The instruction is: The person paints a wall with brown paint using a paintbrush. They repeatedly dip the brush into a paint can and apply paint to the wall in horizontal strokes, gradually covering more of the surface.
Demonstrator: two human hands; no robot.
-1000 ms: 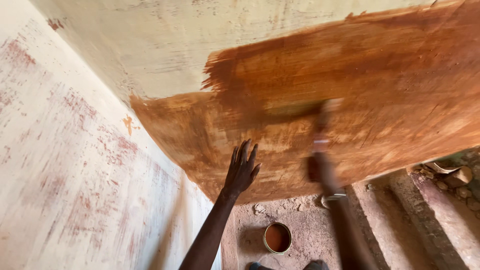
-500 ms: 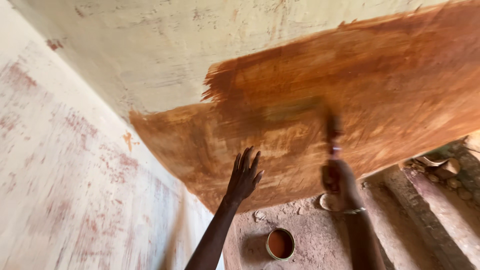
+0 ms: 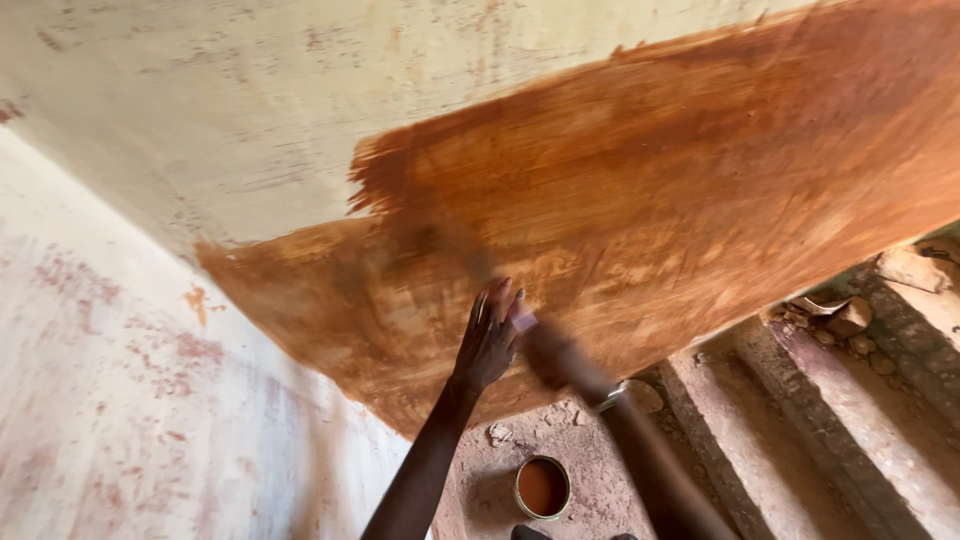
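Note:
A pale plaster wall carries a wide patch of wet orange-brown paint. My left hand is raised in front of the painted patch with its fingers stretched up, holding nothing. Just right of it, my right hand is blurred by motion and closed around a paintbrush. The brush head smears up and to the left against the painted area. A bangle sits on my right wrist.
A round tin of orange-brown paint stands on the dirt floor below my arms. Stones and rubble lie beside long concrete ribs at the lower right. A pale side wall with reddish stains fills the left.
My right hand has swept the brush leftwards across the painted patch, ending close beside my left hand. My left hand's fingers have drawn closer together.

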